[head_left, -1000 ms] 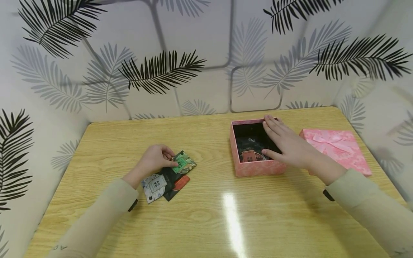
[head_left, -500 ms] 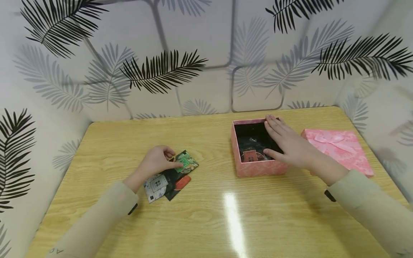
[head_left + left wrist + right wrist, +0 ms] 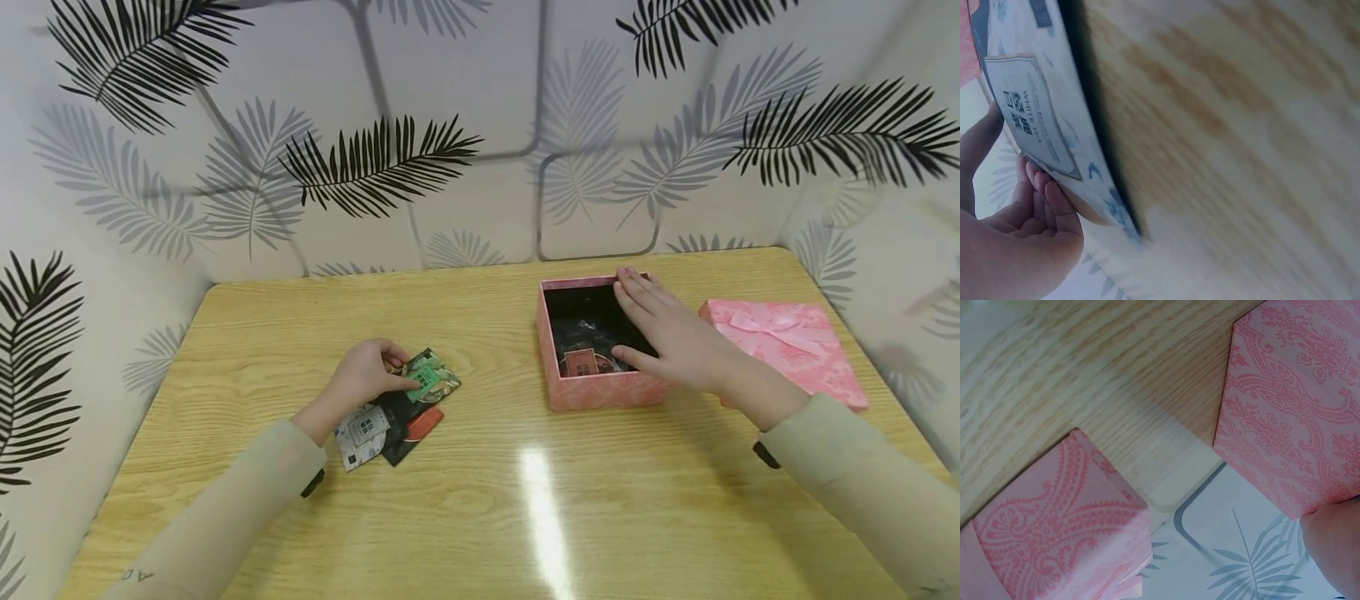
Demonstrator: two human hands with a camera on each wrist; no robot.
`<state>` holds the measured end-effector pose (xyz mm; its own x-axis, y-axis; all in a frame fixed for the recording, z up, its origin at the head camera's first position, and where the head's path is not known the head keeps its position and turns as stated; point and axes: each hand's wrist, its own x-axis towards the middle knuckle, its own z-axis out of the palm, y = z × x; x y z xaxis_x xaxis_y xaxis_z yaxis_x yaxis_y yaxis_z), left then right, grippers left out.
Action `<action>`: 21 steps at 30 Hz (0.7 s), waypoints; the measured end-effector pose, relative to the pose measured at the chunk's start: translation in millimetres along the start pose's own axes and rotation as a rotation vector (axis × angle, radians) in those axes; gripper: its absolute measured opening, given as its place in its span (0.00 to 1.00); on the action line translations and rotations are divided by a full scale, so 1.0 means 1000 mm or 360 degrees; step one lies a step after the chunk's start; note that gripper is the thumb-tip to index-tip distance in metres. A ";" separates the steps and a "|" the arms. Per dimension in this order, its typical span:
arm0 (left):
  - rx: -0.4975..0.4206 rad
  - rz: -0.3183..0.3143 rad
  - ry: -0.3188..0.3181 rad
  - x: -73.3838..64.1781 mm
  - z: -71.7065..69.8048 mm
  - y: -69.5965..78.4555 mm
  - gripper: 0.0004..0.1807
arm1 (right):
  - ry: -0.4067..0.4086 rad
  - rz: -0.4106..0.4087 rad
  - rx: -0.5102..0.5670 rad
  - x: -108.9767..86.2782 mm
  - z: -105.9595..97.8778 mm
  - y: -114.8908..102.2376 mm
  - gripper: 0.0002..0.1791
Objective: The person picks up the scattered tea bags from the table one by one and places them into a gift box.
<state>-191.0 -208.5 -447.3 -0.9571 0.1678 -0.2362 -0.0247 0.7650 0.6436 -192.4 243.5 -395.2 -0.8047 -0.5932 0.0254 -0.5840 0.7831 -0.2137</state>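
At the left of the table, my left hand (image 3: 358, 377) pinches a green-labelled tea sachet (image 3: 429, 375) between thumb and curled fingers. Under and beside it lie a white tea sachet (image 3: 366, 429) and a black sachet with a red label (image 3: 422, 425), overlapping in a pile. The left wrist view shows the white tea sachet (image 3: 1038, 119) close up, with printed lettering. My right hand (image 3: 678, 342) rests with fairly straight fingers over the right rim of an uncovered pink box (image 3: 603, 393). Inside that box lies a dark sachet with a red-brown label (image 3: 580, 362).
The box's pink lid (image 3: 787, 342), topped with a bow, lies to the right of the box, partly behind the right forearm. A leaf-patterned covering (image 3: 465, 200) rises behind the wooden table (image 3: 465, 517) and along its sides.
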 end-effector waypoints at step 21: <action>-0.0106 0.0007 0.0237 0.004 -0.008 -0.002 0.09 | 0.0004 -0.0006 0.0017 -0.001 0.001 0.001 0.48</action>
<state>-196.8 -214.6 -443.2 -0.9893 0.0734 -0.1257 -0.0345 0.7205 0.6926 -192.1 245.2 -396.8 -0.8027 -0.5957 0.0290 -0.5860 0.7788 -0.2238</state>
